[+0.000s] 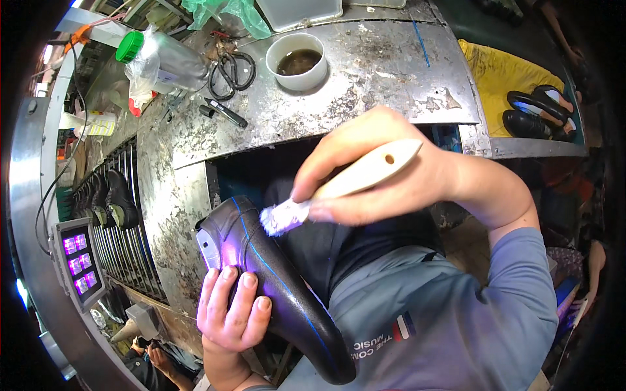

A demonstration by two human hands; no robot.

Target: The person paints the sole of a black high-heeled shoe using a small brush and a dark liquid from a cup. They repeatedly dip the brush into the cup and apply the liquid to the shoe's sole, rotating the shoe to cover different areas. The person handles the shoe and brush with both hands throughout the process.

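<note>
The bench (381, 81) has a metal top blotched with pale and dark stains. On it rest a white bowl (298, 83) of dark liquid (300, 62), black-handled scissors (233, 75), a black marker (225, 113), a green-lidded clear jar (182, 62), a thin blue strip (421, 43) and, farther back, a pale plastic container (303, 21).

Shoe (287, 293) — partly behind left hand (233, 319)
</note>
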